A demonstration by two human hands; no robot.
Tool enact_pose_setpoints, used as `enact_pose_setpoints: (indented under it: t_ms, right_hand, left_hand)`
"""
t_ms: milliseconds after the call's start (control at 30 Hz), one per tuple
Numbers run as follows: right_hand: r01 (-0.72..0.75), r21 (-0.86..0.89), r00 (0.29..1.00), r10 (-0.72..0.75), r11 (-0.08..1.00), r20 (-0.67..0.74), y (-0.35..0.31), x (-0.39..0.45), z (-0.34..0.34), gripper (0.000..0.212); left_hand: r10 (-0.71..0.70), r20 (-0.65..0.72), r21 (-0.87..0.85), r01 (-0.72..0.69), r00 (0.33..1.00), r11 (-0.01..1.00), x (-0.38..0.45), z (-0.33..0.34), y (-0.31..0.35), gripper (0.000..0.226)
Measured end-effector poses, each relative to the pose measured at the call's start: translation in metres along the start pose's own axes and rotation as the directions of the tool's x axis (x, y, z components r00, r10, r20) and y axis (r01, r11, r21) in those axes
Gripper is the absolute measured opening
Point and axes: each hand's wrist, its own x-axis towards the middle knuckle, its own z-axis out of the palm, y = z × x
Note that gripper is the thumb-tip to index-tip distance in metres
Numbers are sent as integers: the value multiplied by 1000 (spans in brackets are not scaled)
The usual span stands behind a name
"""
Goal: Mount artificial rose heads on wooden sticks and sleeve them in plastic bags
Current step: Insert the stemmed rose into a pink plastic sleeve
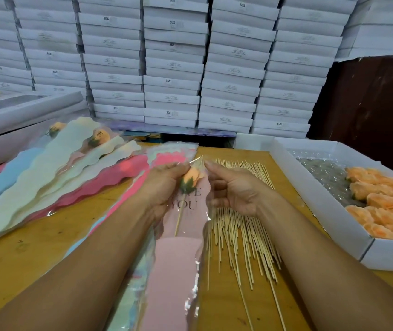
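Note:
An orange rose head (pixel 190 177) with green sepals sits on a wooden stick (pixel 179 222) inside a clear-fronted pink plastic bag (pixel 178 254) printed with letters. My left hand (pixel 164 187) grips the bag's left edge beside the rose. My right hand (pixel 231 189) pinches the bag's top right edge, fingers curled. A heap of bare wooden sticks (pixel 243 230) lies under my right hand. Loose orange rose heads (pixel 382 206) fill a white box at the right.
The white box (pixel 310 187) stands on the wooden table (pixel 47 235). Sleeved roses and coloured bags (pixel 71 168) fan out at the left. Stacked white cartons (pixel 171 68) wall off the back. A grey box (pixel 23 113) sits far left.

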Motion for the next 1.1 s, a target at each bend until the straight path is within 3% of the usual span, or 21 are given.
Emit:
enact_pose_setpoints:
  t_ms: [100, 200, 267, 333, 600, 733, 1000, 1100]
  right_hand:
    - [-107, -181, 969, 144, 978, 200, -5, -10, 1, 56]
    - [-128, -378, 863, 291, 917, 414, -9, -22, 11, 31]
    - [-151, -434, 791, 372, 888, 486, -7, -33, 20, 20]
    - [-180, -435, 764, 404, 882, 503, -1, -46, 26, 18]
    - [-176, -313, 911, 275, 933, 308, 19, -69, 56, 13]
    - [-177, -299, 915, 269, 938, 301, 17, -71, 59, 23]
    - [-168, -285, 904, 262, 944, 336, 22, -72, 65, 2]
    - [-192, -223, 893, 264, 956, 364, 21, -73, 64, 6]
  left_hand:
    - [92, -86, -1, -92, 992, 996, 3, -5, 5, 17]
    - [149, -187, 45, -143, 971, 989, 6, -11, 10, 21]
    - [160, -261, 71, -146, 952, 987, 10, -18, 13, 22]
    - [179, -323, 83, -161, 929, 983, 14, -24, 14, 22]
    - [271, -383, 194, -210, 883, 958, 19, -28, 15, 21]
    - [294, -395, 211, -226, 870, 951, 21, -25, 17, 26]
    - [414, -424, 446, -212, 806, 870, 32, -26, 24, 28]
    - [412, -429, 483, -181, 804, 857, 36, -25, 23, 30]
